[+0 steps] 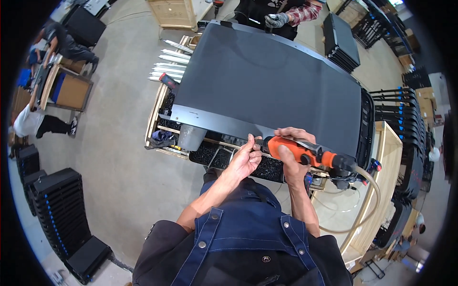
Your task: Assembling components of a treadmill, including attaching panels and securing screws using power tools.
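One orange power tool (pixel 296 149) is held just beside the near metal rail (pixel 214 122) of a large black panel (pixel 272 71), at the person's side of the worktop (pixel 154 114). The work is judged to be partway along: the panel has been laid flat and rails are seen along both its long sides, while marks toward the near rail's left end are too small to be read as finished fixings. Work with the tool at the near rail seems to be left; how much cannot be told. The tool's nose is pointed left, its long axis set roughly along the near rail, and a pale hose (pixel 379 195) is trailed from its right end. Its body is grasped by the right hand's (pixel 294 166) fingers; the left hand's (pixel 244 160) are bunched at the nose, but whether anything is pinched there cannot be told.
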A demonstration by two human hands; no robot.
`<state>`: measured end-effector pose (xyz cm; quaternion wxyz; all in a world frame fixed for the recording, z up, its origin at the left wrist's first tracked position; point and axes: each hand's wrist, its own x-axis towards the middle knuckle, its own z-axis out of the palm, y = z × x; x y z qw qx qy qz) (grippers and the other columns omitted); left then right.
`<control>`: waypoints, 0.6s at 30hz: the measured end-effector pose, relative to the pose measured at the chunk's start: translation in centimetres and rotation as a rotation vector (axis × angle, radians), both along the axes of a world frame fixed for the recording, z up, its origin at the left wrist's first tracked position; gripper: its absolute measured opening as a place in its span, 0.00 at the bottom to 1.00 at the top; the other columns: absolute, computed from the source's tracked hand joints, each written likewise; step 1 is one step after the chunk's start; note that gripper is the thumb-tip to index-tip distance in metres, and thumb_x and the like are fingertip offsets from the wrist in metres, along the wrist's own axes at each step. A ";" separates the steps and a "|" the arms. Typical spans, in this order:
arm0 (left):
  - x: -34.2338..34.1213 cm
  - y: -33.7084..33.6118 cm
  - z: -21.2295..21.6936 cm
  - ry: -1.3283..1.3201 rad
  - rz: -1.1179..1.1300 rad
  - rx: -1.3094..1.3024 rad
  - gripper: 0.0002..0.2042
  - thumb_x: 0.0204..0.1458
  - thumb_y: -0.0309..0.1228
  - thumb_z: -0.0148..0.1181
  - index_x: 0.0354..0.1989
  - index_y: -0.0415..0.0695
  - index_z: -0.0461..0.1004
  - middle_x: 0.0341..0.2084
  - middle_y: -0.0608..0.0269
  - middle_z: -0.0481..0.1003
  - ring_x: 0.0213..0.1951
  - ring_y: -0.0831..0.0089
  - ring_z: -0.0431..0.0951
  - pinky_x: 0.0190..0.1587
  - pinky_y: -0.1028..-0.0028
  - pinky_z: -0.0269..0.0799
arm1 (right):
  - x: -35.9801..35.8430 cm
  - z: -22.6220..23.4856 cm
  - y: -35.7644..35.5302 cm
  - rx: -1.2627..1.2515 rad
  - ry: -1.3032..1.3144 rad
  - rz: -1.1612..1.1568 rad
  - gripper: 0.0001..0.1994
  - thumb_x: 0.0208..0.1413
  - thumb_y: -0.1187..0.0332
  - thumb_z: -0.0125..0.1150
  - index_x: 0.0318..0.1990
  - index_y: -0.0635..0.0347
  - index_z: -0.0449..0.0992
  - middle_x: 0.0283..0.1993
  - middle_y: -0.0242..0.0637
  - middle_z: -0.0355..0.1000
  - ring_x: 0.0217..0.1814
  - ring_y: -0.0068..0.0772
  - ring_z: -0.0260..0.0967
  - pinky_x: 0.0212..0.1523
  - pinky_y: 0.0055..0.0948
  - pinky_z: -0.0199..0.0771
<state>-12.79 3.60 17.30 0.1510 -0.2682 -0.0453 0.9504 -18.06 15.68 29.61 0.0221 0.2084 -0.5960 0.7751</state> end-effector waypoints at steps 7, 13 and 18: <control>0.3 -2.5 -1.0 0.027 -0.266 -0.154 0.21 0.65 0.53 0.50 0.40 0.44 0.72 0.24 0.72 0.65 0.22 0.82 0.61 0.22 0.81 0.60 | -1.5 0.1 -4.8 0.367 0.111 0.061 0.17 0.46 0.82 0.69 0.44 0.61 0.74 0.43 0.43 0.78 0.47 0.35 0.77 0.49 0.33 0.77; 4.0 -6.3 -1.1 0.148 -0.432 -0.364 0.15 0.68 0.33 0.45 0.52 0.36 0.71 0.40 0.58 0.76 0.37 0.71 0.76 0.41 0.71 0.73 | -1.8 0.0 -7.2 0.383 0.095 0.062 0.16 0.45 0.85 0.67 0.42 0.62 0.73 0.42 0.43 0.78 0.47 0.37 0.79 0.51 0.36 0.80; 5.4 -9.2 0.3 0.330 -0.532 -0.502 0.18 0.70 0.33 0.42 0.60 0.33 0.65 0.44 0.54 0.75 0.37 0.72 0.75 0.42 0.72 0.74 | -2.0 0.2 -7.6 0.394 0.086 0.089 0.17 0.44 0.89 0.64 0.42 0.63 0.72 0.40 0.42 0.76 0.47 0.40 0.79 0.53 0.40 0.80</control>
